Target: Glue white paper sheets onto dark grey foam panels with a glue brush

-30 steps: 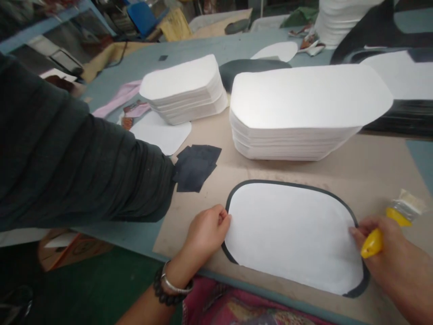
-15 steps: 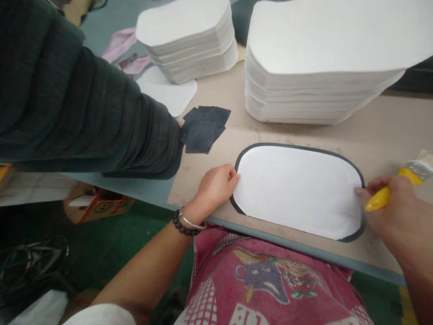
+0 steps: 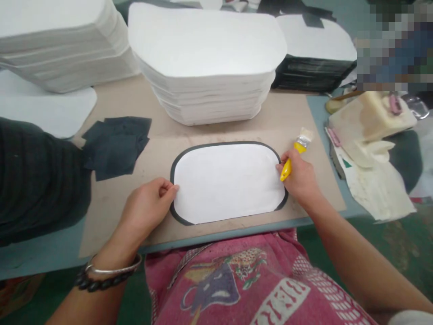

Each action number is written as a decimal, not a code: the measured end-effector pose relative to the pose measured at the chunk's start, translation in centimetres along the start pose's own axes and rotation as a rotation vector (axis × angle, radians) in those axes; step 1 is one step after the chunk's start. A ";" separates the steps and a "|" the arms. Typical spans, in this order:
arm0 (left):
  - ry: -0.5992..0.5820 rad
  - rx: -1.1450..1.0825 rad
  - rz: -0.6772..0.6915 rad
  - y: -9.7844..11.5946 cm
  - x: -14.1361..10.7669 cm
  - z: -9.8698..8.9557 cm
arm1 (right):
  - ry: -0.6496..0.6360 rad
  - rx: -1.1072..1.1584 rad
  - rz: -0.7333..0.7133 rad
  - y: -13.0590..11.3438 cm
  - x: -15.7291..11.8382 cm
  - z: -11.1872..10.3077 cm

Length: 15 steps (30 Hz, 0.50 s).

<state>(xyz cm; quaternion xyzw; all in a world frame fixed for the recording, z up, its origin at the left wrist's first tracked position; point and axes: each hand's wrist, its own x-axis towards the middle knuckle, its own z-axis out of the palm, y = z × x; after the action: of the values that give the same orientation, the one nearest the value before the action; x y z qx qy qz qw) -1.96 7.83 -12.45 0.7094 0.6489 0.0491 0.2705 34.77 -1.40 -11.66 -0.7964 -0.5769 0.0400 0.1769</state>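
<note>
In front of me lies a white rounded sheet (image 3: 230,183) with a black border showing along its left, top and right sides. My left hand (image 3: 150,203) pinches the sheet's left edge between thumb and forefinger. My right hand (image 3: 299,176) is closed on a paintbrush (image 3: 287,169) with a yellow handle and pale bristles pointing up and away. The thumb and forefinger of that same hand also touch the sheet's right edge. Left of the sheet is a loose pile of black fabric pieces (image 3: 117,146).
Tall stacks of white sheets (image 3: 206,45) stand at the back. Behind them on the right is a black-edged stack (image 3: 314,67). A black stack (image 3: 40,180) rises at the left. A stained pale container (image 3: 368,115) and a crumpled cloth (image 3: 379,180) sit at the right.
My view has swung to the right, bringing the container and black-edged stack into sight. Both hands stay at the sheet's ends, and the right one still holds the paintbrush.
</note>
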 end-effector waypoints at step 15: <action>0.358 0.276 0.522 5.9 -1.6 2.5 | -0.062 -0.022 0.007 0.0 0.0 0.3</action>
<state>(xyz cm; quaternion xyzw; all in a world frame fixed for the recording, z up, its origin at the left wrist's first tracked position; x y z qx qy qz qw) 4.12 5.47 -11.44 0.8615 0.4834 0.1519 0.0321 34.66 -1.29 -11.92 -0.7988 -0.5795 0.0590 0.1502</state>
